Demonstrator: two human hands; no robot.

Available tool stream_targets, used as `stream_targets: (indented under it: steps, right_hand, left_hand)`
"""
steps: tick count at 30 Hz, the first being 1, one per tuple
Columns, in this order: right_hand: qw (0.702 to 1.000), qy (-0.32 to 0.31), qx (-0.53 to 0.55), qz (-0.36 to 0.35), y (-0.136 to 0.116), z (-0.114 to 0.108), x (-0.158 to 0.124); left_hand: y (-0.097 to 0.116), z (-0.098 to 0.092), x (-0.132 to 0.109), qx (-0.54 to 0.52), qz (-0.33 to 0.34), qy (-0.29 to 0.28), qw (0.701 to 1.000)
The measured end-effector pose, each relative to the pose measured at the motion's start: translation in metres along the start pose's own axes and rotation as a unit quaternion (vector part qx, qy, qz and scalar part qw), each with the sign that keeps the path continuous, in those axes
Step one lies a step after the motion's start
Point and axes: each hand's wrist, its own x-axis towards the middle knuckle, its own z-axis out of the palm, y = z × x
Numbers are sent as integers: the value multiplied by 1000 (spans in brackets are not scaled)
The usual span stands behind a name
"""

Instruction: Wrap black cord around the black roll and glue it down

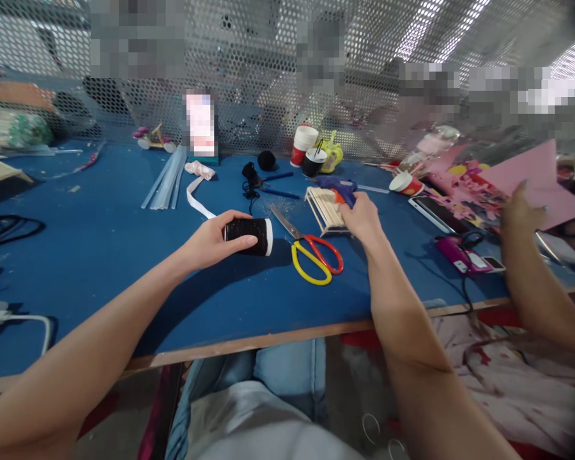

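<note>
My left hand (213,241) is wrapped round a black spool of thread (250,236) that lies on its side on the blue table (100,243). My right hand (361,217) is closed on the handle of a blue glue gun (338,186), right beside a small frame of wooden sticks (323,207). Scissors with red and yellow handles (311,252) lie between my two hands, blades pointing away from me.
Another person's hand (520,211) at the right holds a pink paper sheet (539,179). Paper cups (304,145), glue sticks (165,179), white ribbon (196,188), black yarn (256,169), a phone (434,211) and a pink device (462,255) are spread about. A perforated metal screen (249,76) closes the back.
</note>
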Motion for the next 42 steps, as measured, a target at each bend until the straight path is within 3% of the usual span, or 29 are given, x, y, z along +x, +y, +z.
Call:
stream_targets:
  steps: [2,4,7,10,15,21,26,42]
  right_hand:
    - [995,25,91,5,-5,-4,-4]
    - [979,9,206,-9,-12,-11,-12]
    - [929,-124,347,-30,-27,-23,-28]
    - [890,-250,374,-74,-43,-31,-46]
    - [864,-332,361,-110,-64,-29,-66]
    - [892,-318,287,-142,-65,-31,-74]
    - [924,-233,213,-216,-66,-32,-78]
    - [919,-207,164,-293,-67,-32,-83]
  left_hand:
    - [-1,0,0,5,-2,3,1000]
    - [-1,-1,1,11,-8,6,1000]
    - [-2,-3,1,33,-24,12,999]
    - [-5,-6,2,79,-41,19,996]
    - [-15,-12,6,96,-74,0,993]
    - [-17,-14,8,70,-69,-14,995]
    - [-14,-15,8,81,-80,-12,993]
    - [-12,-14,8,114,-90,-6,989]
